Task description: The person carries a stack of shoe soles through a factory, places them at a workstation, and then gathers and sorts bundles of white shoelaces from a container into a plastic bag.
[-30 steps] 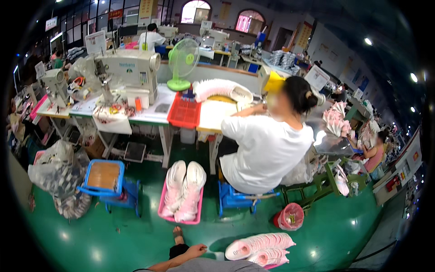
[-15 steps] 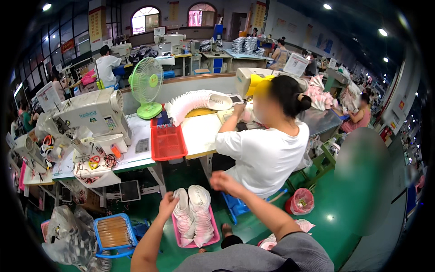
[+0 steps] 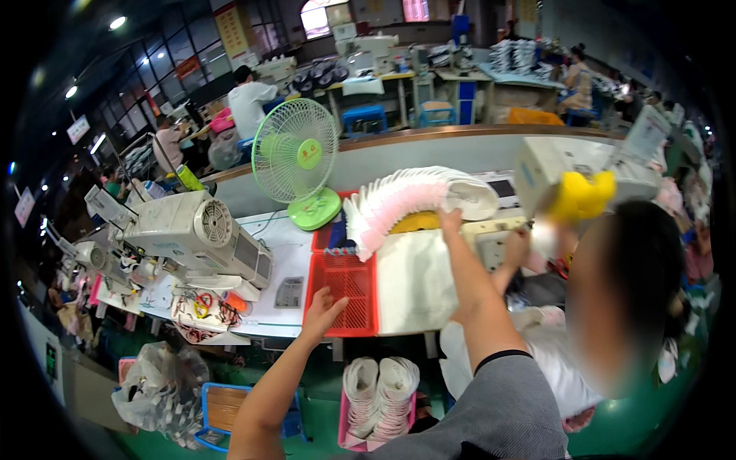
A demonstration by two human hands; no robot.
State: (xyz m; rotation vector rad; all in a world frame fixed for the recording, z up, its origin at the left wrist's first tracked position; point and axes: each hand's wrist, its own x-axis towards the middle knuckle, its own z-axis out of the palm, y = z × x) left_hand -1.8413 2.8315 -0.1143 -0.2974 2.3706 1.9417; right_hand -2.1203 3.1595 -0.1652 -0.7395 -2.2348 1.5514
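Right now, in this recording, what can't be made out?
All in the head view:
Right hand: its grip on the pink-and-white stack, too small to tell.
Blue stool: partly covered by the left forearm.
Pink basket: floor hidden under shoe pieces.
Plastic bag: contents blurred.

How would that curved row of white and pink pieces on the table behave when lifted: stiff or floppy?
Probably floppy: the row already bends in an arc. Its many nested layers look separate, so they might slide apart, especially if only the right hand, at one end, lifted it.
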